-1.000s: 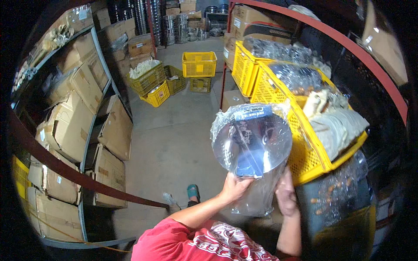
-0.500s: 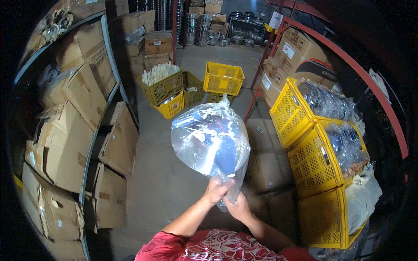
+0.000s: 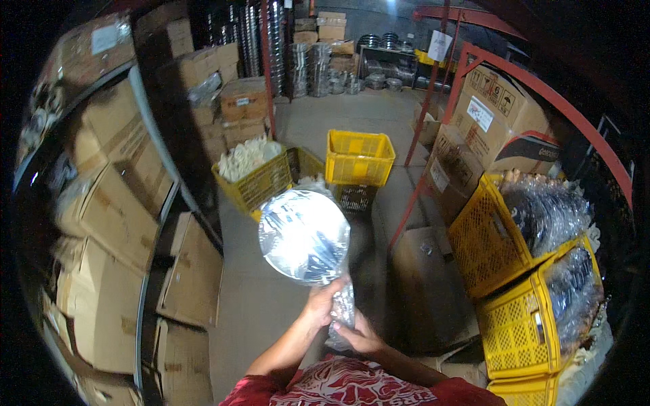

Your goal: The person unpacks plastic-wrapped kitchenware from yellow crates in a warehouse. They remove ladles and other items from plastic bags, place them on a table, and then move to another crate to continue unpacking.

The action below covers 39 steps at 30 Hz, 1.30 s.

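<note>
A round, mirror-bright metal pan [image 3: 305,233] wrapped in clear plastic is held out in front of me, its shiny face turned up. Gathered plastic [image 3: 344,304] runs from its near edge toward my body, covering what looks like a handle. My left hand [image 3: 323,304] is closed round this narrow wrapped part just below the disc. Lower down, my right hand [image 3: 359,335] is closed on the same part, nearer my red shirt. The fingers are partly hidden by the plastic, and glare washes out the middle of the disc.
Cardboard boxes [image 3: 112,291] fill a metal rack at left. Yellow crates [image 3: 514,325] of plastic-wrapped wares stand at right by a red-framed rack [image 3: 542,84]. Ahead are a yellow crate [image 3: 359,157] and a crate of whitish pieces [image 3: 250,176]. Stacked metalware [image 3: 318,71] stands at the back.
The wrapped pan has turned and shifted left and lower, now showing a smaller, rounder bright face. Both hands keep hold. My view has shifted, so the surroundings sit lower.
</note>
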Each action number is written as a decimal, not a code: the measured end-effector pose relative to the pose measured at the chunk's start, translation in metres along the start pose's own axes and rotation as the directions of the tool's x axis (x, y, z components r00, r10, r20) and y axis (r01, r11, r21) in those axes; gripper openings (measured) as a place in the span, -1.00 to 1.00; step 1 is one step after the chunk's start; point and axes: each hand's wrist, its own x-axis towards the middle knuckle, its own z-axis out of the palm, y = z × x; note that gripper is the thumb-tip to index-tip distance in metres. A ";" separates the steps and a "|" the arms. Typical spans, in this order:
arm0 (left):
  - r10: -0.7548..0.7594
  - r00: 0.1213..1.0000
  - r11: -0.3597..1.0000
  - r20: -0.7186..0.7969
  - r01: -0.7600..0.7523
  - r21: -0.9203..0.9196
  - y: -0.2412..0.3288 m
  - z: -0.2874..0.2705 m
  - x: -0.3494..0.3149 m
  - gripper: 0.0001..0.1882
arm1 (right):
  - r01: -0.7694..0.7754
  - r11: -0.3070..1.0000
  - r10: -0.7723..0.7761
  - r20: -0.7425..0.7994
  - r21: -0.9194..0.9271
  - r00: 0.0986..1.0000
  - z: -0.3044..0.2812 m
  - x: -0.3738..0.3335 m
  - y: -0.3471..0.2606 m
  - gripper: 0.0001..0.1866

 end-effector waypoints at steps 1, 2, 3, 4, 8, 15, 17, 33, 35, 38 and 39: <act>0.008 1.000 1.000 -0.014 -0.008 0.002 0.014 0.003 0.020 -0.73 | -0.161 0.917 0.141 0.082 0.366 0.987 -0.014 0.024 0.008 -0.60; 0.015 1.000 1.000 -0.014 -0.015 0.014 0.029 0.006 0.042 -0.74 | -0.274 0.685 0.187 0.200 0.675 0.962 -0.029 0.046 0.015 -0.58; -0.006 1.000 1.000 0.004 0.006 0.014 0.045 0.007 0.063 -0.74 | -0.449 0.089 -0.148 0.458 0.889 0.877 -0.047 0.074 0.023 -0.52; -0.030 0.999 0.999 -0.029 0.031 0.042 0.060 0.010 0.083 -0.73 | -0.527 0.078 -0.004 0.529 0.846 0.848 -0.059 0.091 0.029 -0.50; 0.009 0.917 0.972 0.398 0.085 -0.217 0.090 0.035 0.150 -0.71 | -0.691 0.169 0.059 0.693 0.702 0.718 -0.083 0.155 0.037 -0.46; -0.042 0.879 0.994 0.475 0.086 -0.071 0.115 0.049 0.299 -0.79 | 0.022 0.963 -0.061 -0.139 -0.267 0.988 -0.102 0.261 0.014 -0.66; 0.228 0.898 0.950 0.377 -0.290 0.115 0.081 0.041 0.340 -0.70 | -0.311 0.803 0.072 -0.435 -0.508 0.897 -0.099 0.284 0.013 -0.68; -0.044 0.916 0.994 0.399 0.079 -0.071 0.144 -0.049 0.458 -0.26 | -0.162 0.983 0.106 -0.472 -0.081 0.875 -0.007 0.465 0.019 -0.26; -0.086 0.915 0.959 0.395 0.184 -0.217 0.156 -0.053 0.457 -0.40 | -0.215 0.918 0.048 -0.446 -0.332 0.894 -0.002 0.474 0.015 -0.28; 0.065 0.876 0.899 0.478 0.157 -0.409 0.171 -0.049 0.471 -0.52 | -0.248 0.892 0.070 -0.427 -0.378 0.902 -0.001 0.481 0.023 -0.29; 0.174 0.869 0.962 0.464 -0.050 -0.267 0.175 -0.041 0.479 -0.54 | -0.373 0.873 0.216 -0.437 -0.315 0.873 -0.002 0.482 0.031 -0.29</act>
